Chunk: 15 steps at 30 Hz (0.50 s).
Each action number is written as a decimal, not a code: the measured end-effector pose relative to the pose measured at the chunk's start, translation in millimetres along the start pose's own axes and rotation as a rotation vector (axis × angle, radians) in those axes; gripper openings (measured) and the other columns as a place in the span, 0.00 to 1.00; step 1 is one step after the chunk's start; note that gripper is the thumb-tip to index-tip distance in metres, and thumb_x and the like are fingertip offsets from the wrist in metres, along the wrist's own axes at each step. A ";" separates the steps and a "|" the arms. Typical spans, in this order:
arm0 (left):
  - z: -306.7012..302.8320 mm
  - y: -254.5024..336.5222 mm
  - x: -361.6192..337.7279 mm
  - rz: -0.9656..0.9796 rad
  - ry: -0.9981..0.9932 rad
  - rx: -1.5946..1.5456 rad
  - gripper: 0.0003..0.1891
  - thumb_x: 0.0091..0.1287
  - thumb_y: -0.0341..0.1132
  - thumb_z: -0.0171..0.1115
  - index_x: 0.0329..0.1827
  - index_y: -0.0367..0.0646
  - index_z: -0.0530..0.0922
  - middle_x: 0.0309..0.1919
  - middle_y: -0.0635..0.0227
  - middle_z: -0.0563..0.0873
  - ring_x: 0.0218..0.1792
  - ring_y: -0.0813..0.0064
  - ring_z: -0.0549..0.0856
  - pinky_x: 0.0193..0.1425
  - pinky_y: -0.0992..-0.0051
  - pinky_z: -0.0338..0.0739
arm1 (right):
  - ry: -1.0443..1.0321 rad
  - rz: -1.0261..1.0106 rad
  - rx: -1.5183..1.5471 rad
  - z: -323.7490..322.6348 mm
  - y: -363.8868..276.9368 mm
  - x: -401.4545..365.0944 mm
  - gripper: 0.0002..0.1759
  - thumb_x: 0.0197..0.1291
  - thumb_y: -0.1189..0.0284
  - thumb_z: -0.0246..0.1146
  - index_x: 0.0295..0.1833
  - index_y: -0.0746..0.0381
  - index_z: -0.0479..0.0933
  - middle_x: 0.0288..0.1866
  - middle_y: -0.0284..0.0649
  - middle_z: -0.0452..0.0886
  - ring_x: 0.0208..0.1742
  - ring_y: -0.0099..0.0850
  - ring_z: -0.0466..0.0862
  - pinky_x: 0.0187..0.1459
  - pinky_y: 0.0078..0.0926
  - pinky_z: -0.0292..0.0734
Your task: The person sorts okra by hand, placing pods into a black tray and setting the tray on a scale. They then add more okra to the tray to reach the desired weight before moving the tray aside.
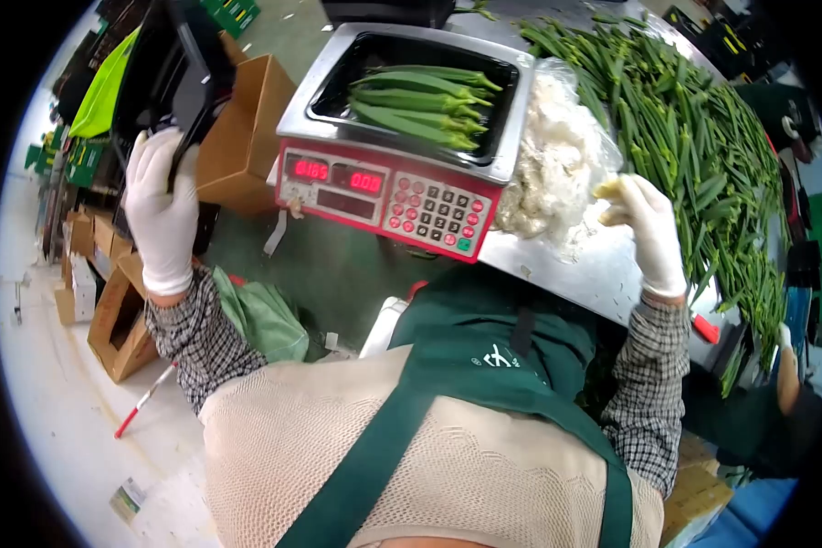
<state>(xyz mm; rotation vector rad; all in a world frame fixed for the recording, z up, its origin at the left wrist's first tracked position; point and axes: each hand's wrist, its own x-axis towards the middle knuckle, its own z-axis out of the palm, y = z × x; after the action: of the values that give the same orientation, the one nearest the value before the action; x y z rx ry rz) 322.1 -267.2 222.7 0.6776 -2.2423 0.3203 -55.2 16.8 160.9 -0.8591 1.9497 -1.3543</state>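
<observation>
My left hand [162, 215], in a white glove, grips the edge of a black plastic tray [169, 68] at the upper left. My gloved right hand [650, 228] is beside a crumpled clear plastic bag [557, 155]. Its fingers are bent with a gap between the yellowed fingertips, and nothing shows in them. Between my hands stands a red digital scale [338, 219] with a lit display. On its steel pan [292, 114] sits a black tray [333, 78] holding a small bunch of green okra [420, 100], lying side by side.
A large pile of loose okra [676, 155] covers the right part of the metal table [566, 274]. A red-handled tool [706, 329] lies at its edge. To the left are an open cardboard box [251, 137], a green bag [265, 320] and more cartons [119, 324]. Another person's arm [788, 374] shows far right.
</observation>
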 end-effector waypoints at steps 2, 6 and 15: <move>4.9 -3.0 1.5 0.029 0.025 0.004 0.08 0.58 0.23 0.63 0.41 0.36 0.80 0.40 0.60 0.85 0.47 0.56 0.82 0.63 0.61 0.70 | 0.020 0.022 -0.034 -0.4 5.1 -6.4 0.16 0.68 0.63 0.54 0.43 0.65 0.78 0.37 0.35 0.82 0.30 0.19 0.79 0.37 0.17 0.75; 0.6 -11.2 -1.6 0.054 0.058 -0.012 0.07 0.59 0.24 0.63 0.40 0.39 0.80 0.39 0.64 0.85 0.45 0.60 0.82 0.63 0.63 0.70 | -0.070 0.035 -0.038 18.1 14.4 -6.2 0.14 0.68 0.66 0.54 0.47 0.66 0.76 0.41 0.36 0.82 0.32 0.19 0.79 0.40 0.17 0.74; -3.4 -14.3 -2.0 0.054 0.092 -0.002 0.08 0.59 0.25 0.64 0.41 0.38 0.80 0.38 0.62 0.85 0.44 0.59 0.82 0.63 0.63 0.71 | -0.155 0.000 -0.122 40.5 -4.3 9.6 0.14 0.66 0.67 0.57 0.50 0.65 0.77 0.39 0.36 0.82 0.33 0.23 0.79 0.39 0.19 0.74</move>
<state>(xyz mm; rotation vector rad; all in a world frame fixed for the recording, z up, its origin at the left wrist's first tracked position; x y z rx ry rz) 333.3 -276.8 223.8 0.5904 -2.1752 0.3685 -28.9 -14.4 152.1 -0.9915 1.9268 -1.1426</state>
